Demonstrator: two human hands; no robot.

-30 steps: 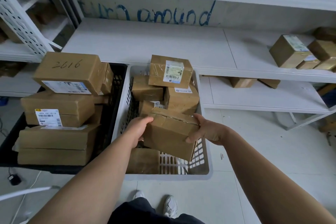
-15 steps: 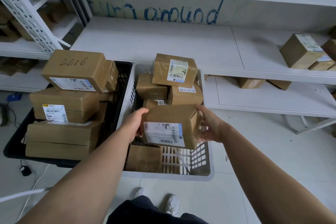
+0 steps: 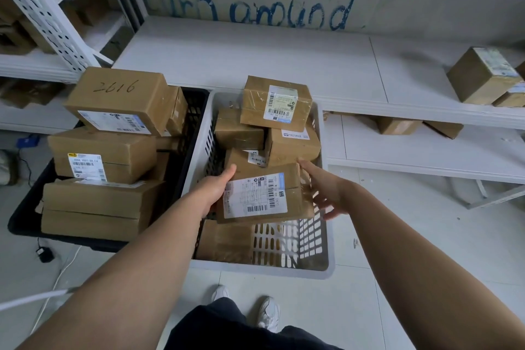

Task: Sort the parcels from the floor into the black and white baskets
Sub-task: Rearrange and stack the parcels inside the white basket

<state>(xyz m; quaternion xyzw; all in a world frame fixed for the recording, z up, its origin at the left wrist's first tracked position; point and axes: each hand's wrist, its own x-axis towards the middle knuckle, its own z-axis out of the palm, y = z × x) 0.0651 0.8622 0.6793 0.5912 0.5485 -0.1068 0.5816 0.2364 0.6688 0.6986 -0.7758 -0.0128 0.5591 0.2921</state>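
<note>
A brown parcel (image 3: 292, 179) with a white label facing me lies tilted on the pile inside the white basket (image 3: 261, 267). My left hand (image 3: 217, 189) grips its left end, thumb over the top edge. My right hand (image 3: 324, 190) hovers just off its right end with fingers spread, holding nothing. Several other brown parcels fill the back of the white basket, the top one (image 3: 277, 104) labelled. The black basket (image 3: 22, 224) to the left is stacked with larger parcels; the top one (image 3: 116, 99) is marked "2616".
White shelving runs behind and to both sides, its lower shelf edge just beyond the baskets. More parcels (image 3: 480, 74) sit on the right shelf. A power adapter (image 3: 45, 254) and white cable lie on the floor at left. My shoes (image 3: 267, 312) stand below the white basket.
The parcel has been turned label-up and lowered onto the pile in the white basket. My right hand has let go and opened; my left hand stays on the parcel.
</note>
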